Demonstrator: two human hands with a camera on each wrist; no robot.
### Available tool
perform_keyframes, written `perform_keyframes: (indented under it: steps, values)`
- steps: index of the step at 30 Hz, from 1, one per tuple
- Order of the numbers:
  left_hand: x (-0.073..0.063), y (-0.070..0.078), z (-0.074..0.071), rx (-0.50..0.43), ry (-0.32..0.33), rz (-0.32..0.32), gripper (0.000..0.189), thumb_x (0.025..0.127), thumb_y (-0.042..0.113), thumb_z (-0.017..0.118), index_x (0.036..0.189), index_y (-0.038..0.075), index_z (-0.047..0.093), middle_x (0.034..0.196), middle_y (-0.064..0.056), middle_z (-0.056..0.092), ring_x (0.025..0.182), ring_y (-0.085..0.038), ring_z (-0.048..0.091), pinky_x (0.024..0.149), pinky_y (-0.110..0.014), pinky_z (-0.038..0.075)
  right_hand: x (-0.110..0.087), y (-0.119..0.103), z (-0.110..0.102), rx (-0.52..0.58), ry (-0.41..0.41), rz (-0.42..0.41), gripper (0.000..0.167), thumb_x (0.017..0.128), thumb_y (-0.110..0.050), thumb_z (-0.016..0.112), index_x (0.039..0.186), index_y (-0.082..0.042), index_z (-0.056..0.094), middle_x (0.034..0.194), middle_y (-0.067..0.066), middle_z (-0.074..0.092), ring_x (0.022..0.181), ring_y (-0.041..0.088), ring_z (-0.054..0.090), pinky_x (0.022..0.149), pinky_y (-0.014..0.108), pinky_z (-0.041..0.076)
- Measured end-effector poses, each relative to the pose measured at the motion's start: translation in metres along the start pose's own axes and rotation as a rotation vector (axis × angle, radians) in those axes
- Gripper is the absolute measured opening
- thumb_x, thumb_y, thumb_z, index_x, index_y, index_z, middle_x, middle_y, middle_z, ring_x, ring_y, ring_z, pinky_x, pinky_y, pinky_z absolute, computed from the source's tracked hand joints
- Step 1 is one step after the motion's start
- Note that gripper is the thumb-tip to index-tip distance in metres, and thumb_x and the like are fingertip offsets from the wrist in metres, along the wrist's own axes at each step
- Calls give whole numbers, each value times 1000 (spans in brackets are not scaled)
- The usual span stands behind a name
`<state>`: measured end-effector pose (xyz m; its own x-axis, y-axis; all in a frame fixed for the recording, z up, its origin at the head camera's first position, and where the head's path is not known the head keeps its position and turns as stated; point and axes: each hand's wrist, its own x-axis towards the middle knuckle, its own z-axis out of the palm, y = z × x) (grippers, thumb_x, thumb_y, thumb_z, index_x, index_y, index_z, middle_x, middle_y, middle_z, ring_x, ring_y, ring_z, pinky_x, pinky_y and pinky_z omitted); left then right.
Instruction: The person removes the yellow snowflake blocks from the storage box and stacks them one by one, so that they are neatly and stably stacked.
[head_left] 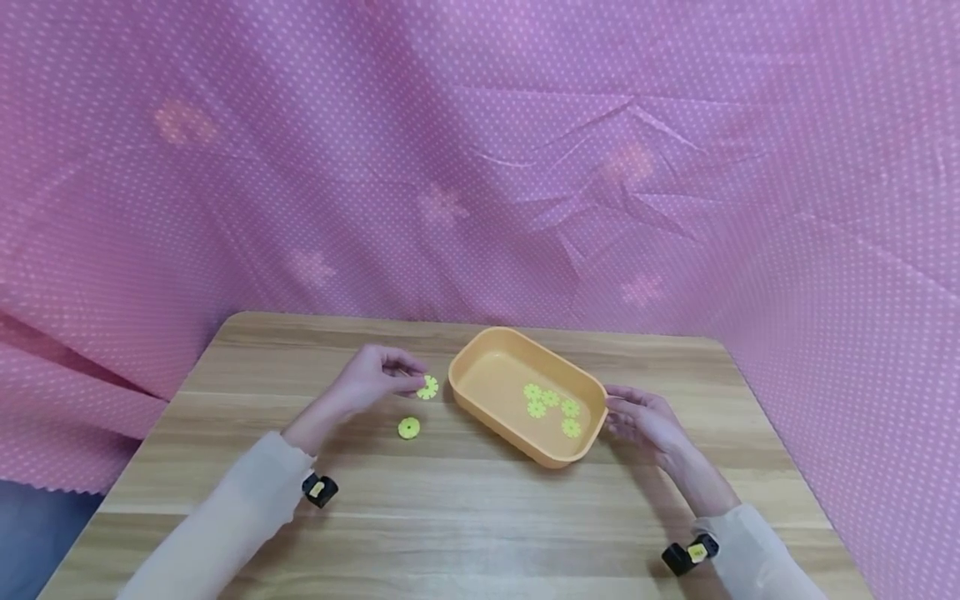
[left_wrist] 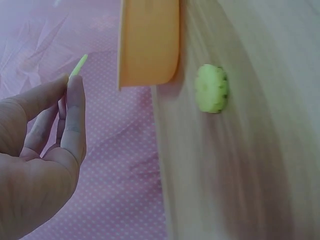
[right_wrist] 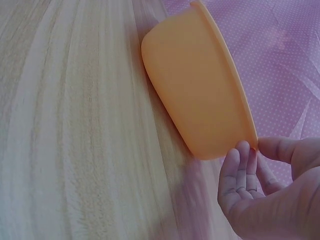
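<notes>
My left hand (head_left: 372, 379) pinches a thin yellow-green snowflake disc (head_left: 427, 387) between thumb and fingers, left of the orange plastic tub (head_left: 487, 408). In the left wrist view the disc (left_wrist: 78, 65) is seen edge-on, sticking up past the fingertips. A small stack of the same discs (left_wrist: 211, 89) lies on the table just below that hand. My right hand (head_left: 648, 421) grips the tub's right end, with the thumb at the rim and fingers against the outer wall (right_wrist: 195, 90). Several loose snowflake discs (head_left: 551, 398) lie on the tub's floor, toward its right end.
The wood-grain table (head_left: 465, 533) has its far edge just behind the tub. A pink dotted curtain (head_left: 480, 183) hangs behind and on both sides. Black wrist cameras (head_left: 320, 489) are strapped at both sleeves.
</notes>
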<state>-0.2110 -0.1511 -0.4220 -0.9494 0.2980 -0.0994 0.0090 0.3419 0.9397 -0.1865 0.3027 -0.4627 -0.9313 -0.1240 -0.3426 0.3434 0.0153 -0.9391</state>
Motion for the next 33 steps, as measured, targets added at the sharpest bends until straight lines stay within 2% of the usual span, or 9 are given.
perform_keyframes:
  steps: [3,6,9,13,17,26,33]
  values:
    - [-4,-9,-1,-20,9,-17,33,91,7,80,121,-6,72,106,-15,77,86,-15,74,85,-32,68,1,-1,1,-6,-4,5,59,106,-11,61,156,10,36,98,-8,77,83,2,70,80,20,65]
    - [-4,-18,-2,-6,12,-40,34,92,8,80,121,-6,72,107,-15,77,88,-14,73,83,-25,67,1,-2,1,-7,1,2,59,106,-11,61,156,10,36,98,-9,77,83,2,71,80,19,65]
    - [-5,-29,-2,4,7,-64,33,92,7,80,121,-6,72,108,-14,77,88,-13,72,84,-25,67,1,-2,1,-9,3,2,59,106,-11,60,156,10,37,98,-9,77,82,2,70,80,19,65]
    - [-7,-44,-3,-56,-20,-83,35,92,3,78,122,-11,69,106,-15,76,88,-13,72,87,-30,68,2,-3,2,3,9,5,58,106,-10,61,155,10,38,97,-9,77,81,3,70,79,20,65]
    - [-9,-55,-4,-99,-38,-100,35,92,2,77,122,-13,68,105,-16,76,88,-13,73,85,-27,68,3,-3,3,20,15,11,56,105,-10,61,153,10,40,94,-8,78,79,3,70,78,20,65]
    - [-12,-69,-2,-114,-35,-103,35,93,1,75,123,-15,66,117,-27,74,91,-13,74,84,-26,68,6,-4,1,28,12,7,55,105,-9,61,153,10,41,95,-8,78,78,3,71,77,20,66]
    - [-10,-73,-1,-113,-12,-130,32,92,0,76,120,-14,68,109,-20,76,88,-12,74,82,-25,68,8,-5,0,26,16,12,56,105,-10,63,153,9,42,93,-8,77,77,3,70,77,20,65]
